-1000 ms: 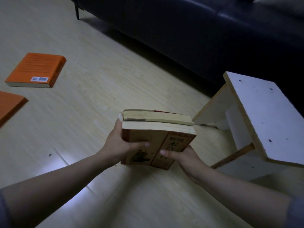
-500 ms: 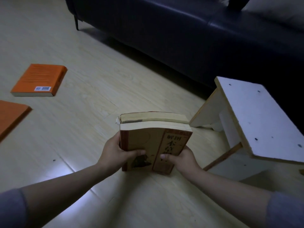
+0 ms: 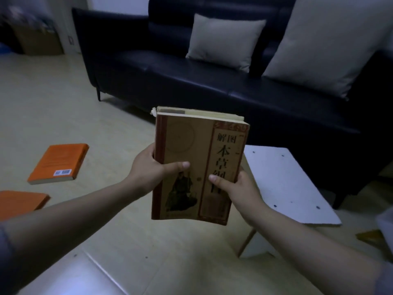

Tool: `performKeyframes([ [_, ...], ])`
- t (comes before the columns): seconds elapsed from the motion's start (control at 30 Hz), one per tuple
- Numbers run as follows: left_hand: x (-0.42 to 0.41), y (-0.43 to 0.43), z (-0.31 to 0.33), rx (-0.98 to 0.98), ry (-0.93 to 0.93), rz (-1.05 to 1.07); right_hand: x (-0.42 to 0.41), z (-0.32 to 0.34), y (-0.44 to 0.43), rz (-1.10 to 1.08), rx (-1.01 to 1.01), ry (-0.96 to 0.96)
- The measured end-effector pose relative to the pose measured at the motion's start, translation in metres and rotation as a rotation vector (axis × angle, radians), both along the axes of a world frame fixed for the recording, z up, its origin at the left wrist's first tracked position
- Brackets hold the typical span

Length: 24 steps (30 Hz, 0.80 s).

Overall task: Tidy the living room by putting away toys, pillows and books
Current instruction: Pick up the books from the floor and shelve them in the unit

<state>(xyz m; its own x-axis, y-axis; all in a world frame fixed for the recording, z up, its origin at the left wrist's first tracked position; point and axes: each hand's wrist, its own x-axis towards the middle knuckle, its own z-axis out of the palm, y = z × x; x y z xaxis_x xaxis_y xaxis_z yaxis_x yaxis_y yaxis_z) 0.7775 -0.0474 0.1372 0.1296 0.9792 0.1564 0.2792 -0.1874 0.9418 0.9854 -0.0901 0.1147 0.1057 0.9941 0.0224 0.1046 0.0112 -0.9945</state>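
left hand (image 3: 148, 173) and right hand (image 3: 238, 188) are gripping the brown books (image 3: 187, 150) by opposite edges, likely to hold the pair squared; an orange book (image 3: 60, 162) is lying at nine o'clock.

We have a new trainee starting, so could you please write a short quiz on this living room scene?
1. True or false: the left hand and the right hand both grip the brown book.
2. How many pillows rest on the sofa? A one, B two, C three.
3. Fill in: the two orange books lie on the ___.
Key: 1 true; 2 B; 3 floor.
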Motion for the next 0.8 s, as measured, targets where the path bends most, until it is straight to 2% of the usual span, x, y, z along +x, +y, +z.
performKeyframes([
  [0.2,0.056,-0.009,0.058,0.041,-0.074,-0.076,0.054,0.059,-0.025,-0.065,0.039,0.057],
  [0.4,0.165,-0.026,0.07,0.016,-0.123,-0.21,0.15,0.082,-0.072,-0.242,0.077,0.071],
  [0.63,0.32,-0.069,0.061,-0.061,-0.13,-0.43,0.274,0.07,-0.148,-0.534,0.066,0.005],
  [0.8,0.388,-0.09,0.038,-0.137,-0.083,-0.527,0.327,0.041,-0.188,-0.648,0.016,-0.019],
])
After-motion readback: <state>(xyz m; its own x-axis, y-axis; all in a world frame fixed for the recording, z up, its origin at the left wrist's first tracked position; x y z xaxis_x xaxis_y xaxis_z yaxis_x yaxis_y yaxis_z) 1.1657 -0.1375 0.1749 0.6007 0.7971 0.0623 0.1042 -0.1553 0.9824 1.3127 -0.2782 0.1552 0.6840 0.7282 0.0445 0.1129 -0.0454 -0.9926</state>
